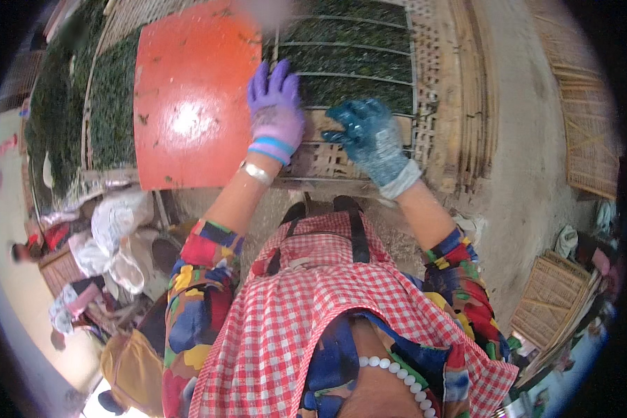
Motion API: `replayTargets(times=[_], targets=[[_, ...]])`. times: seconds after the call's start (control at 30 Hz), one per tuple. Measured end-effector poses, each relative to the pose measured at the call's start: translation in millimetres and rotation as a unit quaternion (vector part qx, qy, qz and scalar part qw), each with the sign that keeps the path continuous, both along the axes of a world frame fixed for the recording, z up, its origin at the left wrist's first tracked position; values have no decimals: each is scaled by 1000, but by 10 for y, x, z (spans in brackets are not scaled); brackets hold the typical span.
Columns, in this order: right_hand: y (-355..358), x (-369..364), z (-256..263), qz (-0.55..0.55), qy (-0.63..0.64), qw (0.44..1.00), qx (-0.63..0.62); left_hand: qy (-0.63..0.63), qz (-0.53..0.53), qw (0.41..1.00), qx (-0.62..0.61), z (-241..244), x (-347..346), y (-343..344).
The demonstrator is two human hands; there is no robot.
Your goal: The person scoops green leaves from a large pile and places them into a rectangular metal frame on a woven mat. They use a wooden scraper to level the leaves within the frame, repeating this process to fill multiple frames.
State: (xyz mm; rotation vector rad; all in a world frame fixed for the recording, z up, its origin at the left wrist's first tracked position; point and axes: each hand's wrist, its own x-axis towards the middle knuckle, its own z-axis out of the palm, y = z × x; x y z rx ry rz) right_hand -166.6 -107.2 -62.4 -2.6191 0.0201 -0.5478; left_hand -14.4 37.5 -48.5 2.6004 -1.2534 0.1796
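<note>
My left hand (277, 107), in a purple glove, lies at the right edge of a glossy orange-red board (198, 104) with green scraps on it; whether it grips anything I cannot tell. To its right is my right hand (368, 136), in a teal-coated glove, fingers apart and curved above a wooden strip. Beyond both hands, dark green leafy material, perhaps seaweed (345, 60), fills a frame divided by thin pale bars. Woven bamboo lattice (324, 159) shows at the near part of this frame. More green material (115, 104) lies left of the board.
Stacked bamboo screens (465, 104) border the work surface on the right. More woven screens stand at the far right (590, 115) and lower right (551, 298). White plastic bags (120, 224) and a yellow-brown sack (130, 366) are at the left. A person (47, 240) in red is at the far left.
</note>
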Motion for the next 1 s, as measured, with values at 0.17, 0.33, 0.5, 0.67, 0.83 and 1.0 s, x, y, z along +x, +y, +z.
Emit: replayTargets(times=[0.17,0.33,0.5,0.67,0.83,1.0], targets=[[126,89,359,-44,69,995,58,-22,27,996,79,137,-27,125],[589,313,989,-38,-58,988,-141,-32,-112,986,-117,685,-398,1197],[3081,943,1188,257,-35,965,47,-23,131,977,-166,442,-217,3502],[4598,1335,964,412,132,831,349,17,348,927,-141,245,-88,4929],[5207,1806,1002,480,7,869,122,31,434,891,-128,49,338,5594],[5502,2432,1062,318,250,841,359,63,411,880,-228,-81,1248,5765]])
